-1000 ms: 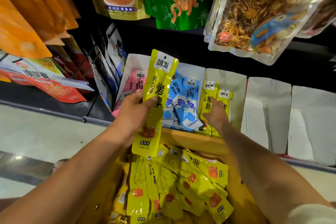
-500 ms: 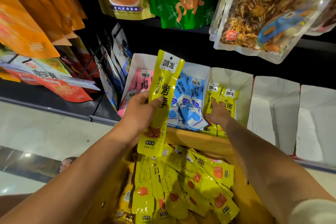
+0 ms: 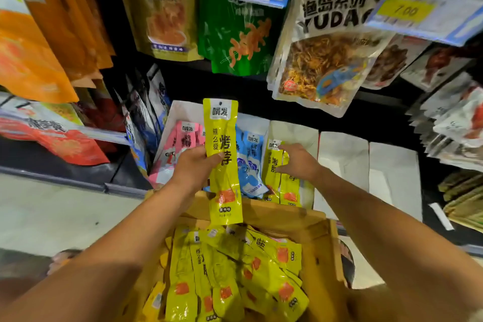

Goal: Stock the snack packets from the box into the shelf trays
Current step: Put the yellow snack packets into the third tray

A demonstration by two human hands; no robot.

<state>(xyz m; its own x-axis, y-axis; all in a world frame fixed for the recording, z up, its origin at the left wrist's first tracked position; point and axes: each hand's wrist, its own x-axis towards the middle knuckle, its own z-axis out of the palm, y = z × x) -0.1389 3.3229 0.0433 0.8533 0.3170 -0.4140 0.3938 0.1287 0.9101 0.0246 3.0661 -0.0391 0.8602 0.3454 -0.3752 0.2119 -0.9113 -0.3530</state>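
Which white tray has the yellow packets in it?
The middle tray, where the right hand is. The pink packets and blue packets fill the two left of it; the two trays right of it look empty.

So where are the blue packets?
Head view, centre: the blue plastic snack packets stand in a white shelf tray, between pink packets and the yellow packets the right hand holds.

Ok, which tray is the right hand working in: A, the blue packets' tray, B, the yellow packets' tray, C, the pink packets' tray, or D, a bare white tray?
B: the right hand holds the shelved yellow packets in the tray right of the blue packets; the left hand grips a spare yellow packet.
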